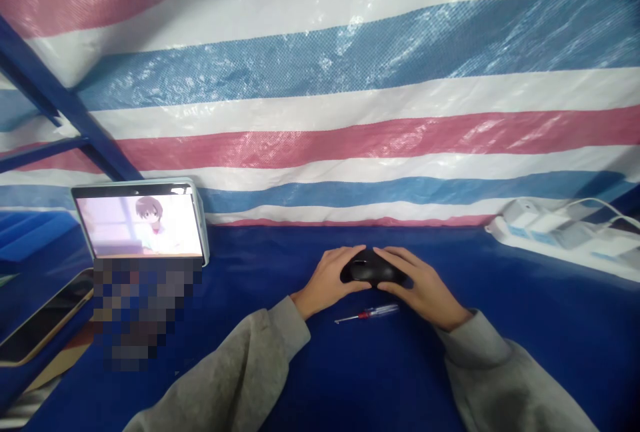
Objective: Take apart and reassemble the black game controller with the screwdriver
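"Three colours, red, white and blue, stripe the big plastic sheet (pixel 350 65) at the back; below it spreads the blue table (pixel 525 352), with a lit screen (pixel 175 222) over on the left and a white power strip (pixel 505 232) on the right!"

"And centre stage, two hands on one prize; the left hand (pixel 330 280) and the right hand (pixel 425 285) both grasp a black mouse (pixel 376 269), held between them above mid-table, fingers along its far side, thumbs along the near; whether it touches the tabletop, I can't tell!"

"So what makes that a good hold?"

"Balance, I'd say; even pressure from both sides, thumbs working against fingers, no hard squeeze on a smooth-looking shell; and mind the near side, because a small screwdriver (pixel 373 313) lies loose just in front of those thumbs; a careless wrist could well send it rolling!"
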Demonstrator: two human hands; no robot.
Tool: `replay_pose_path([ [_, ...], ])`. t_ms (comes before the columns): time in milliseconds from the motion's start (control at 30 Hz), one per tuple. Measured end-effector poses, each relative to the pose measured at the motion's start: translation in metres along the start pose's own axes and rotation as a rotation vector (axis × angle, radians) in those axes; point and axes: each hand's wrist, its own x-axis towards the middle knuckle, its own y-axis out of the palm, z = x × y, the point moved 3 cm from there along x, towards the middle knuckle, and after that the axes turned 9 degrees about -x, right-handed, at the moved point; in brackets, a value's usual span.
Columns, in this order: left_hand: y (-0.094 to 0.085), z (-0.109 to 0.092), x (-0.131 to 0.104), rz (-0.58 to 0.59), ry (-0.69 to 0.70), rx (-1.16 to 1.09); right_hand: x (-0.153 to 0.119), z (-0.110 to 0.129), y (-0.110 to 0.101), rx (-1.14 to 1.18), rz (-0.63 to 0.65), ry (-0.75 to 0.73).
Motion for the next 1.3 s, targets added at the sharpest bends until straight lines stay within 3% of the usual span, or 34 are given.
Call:
replay_pose_path([
  [200, 0.005, 0.001, 0.002, 0.051, -0.032, 0.074, -0.001, -0.008, -0.003, -0.071, -0.031, 0.037],
  [600, 0.004, 0.001, 0.002, 0.085, -0.157, 0.052, -0.002, -0.003, 0.018, -0.086, 0.141, -0.029],
  [1300, 0.001, -0.007, 0.003, 0.089, -0.155, 0.042, -0.003, 0.001, 0.023, -0.101, 0.171, -0.014],
])
